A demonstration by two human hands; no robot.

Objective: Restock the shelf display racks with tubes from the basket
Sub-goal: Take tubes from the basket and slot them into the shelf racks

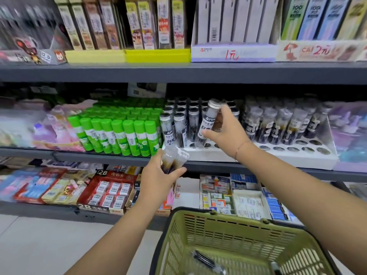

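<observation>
Shelving ahead: I see right hand (224, 132) pinching tube (208, 122) near-upright, cap up, over white rack (297, 155); left hand (158, 173) clutching tubes (172, 159).

Green glue sticks (119, 135) stand in rows above boxed erasers (107, 192).

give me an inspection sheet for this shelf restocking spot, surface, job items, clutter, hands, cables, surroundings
Surface: middle shelf, grey, stocked.
Job's things: white rack with empty front holes; tube tilted over them; tubes in reserve; basket nearly empty.
Clutter: green glue sticks beside the rack.
Grippers: right hand holds the tube; left hand holds the tubes.
Cables: nothing seen.
Surroundings: boxed stationery above and below; pale floor.
</observation>
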